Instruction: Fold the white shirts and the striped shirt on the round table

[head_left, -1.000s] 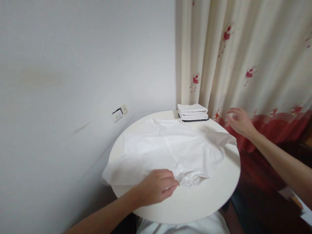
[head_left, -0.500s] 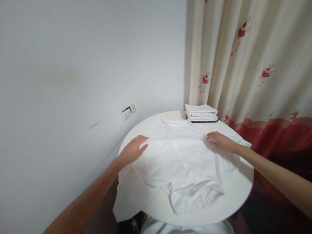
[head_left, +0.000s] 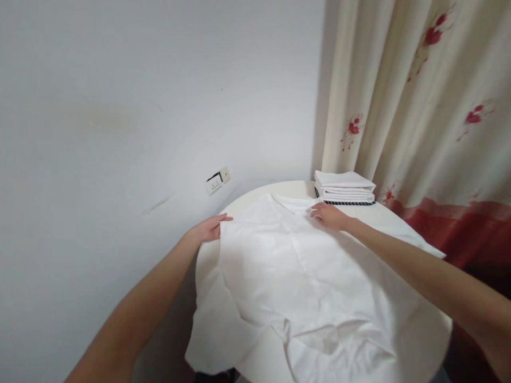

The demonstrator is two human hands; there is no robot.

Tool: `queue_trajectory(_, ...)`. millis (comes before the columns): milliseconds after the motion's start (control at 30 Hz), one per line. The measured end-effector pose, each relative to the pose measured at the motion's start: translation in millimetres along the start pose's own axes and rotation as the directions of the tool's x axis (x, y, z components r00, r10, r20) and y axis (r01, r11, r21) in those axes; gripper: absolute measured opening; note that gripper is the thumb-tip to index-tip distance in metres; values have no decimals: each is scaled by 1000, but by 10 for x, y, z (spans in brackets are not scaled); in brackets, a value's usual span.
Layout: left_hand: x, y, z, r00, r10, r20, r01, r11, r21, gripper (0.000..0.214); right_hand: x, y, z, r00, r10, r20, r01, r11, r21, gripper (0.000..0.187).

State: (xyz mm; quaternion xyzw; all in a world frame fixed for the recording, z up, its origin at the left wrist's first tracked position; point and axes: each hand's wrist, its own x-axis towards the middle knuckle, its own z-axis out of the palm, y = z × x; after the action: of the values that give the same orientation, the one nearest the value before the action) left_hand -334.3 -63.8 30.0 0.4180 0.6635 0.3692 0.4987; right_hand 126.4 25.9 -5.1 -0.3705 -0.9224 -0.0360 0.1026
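Note:
A white shirt (head_left: 275,266) lies spread over the round white table, its collar end toward the wall and its lower hem rumpled near me. At the shirt's left shoulder edge, my left hand (head_left: 211,227) is closed on the fabric, with part of its fingers hidden by the cloth. My right hand (head_left: 329,217) rests at the collar's right side, fingers loosely bent and apart, touching the cloth. One sleeve hangs over the table's left edge; the other stretches to the right beneath my right forearm.
A stack of folded white cloth (head_left: 345,186) sits at the table's (head_left: 275,189) back right, on something with a black-and-white dotted edge. A wall socket (head_left: 214,184) is behind the table. A cream curtain (head_left: 383,106) with red flowers hangs at right.
My left hand has moved slightly left and away from me to the shirt's shoulder edge and closed there. My right hand has shifted left toward the collar. The view has turned slightly left.

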Motion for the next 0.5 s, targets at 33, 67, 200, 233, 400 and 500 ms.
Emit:
queue_trajectory(33, 39, 9, 14, 999, 45, 28, -46, 999, 23, 36, 123, -29, 50, 1000, -7, 26, 7, 1000, -18, 30)
queue_trajectory(67, 79, 13, 24, 995, 88, 42, -91, 994, 58, 36, 228, -51, 102, 999, -14, 52, 16, 999, -35, 33)
queue_trajectory(200, 265, 3, 32, 981, 189, -32, -183, 973, 138, 34, 515, -59, 284, 994, -15, 106, 23, 997, -72, 46)
queue_trajectory(233, 322, 3, 26, 979, 197, -57, -188, 972, 143, 36, 574, -39, 313, 995, -1, 100, 8, 998, -67, 48)
queue_trajectory(400, 666, 140, -90, 921, 307, -239, -264, 944, 196, 52, 1006, 200, 282, 990, 144, -13, -143, 989, 33, 61)
queue_trajectory(500, 857, 300, -208, 811, 491, -317, -390, 859, 331, 54, 1366, 430, 131, 931, 323, -172, -294, 940, 172, 56)
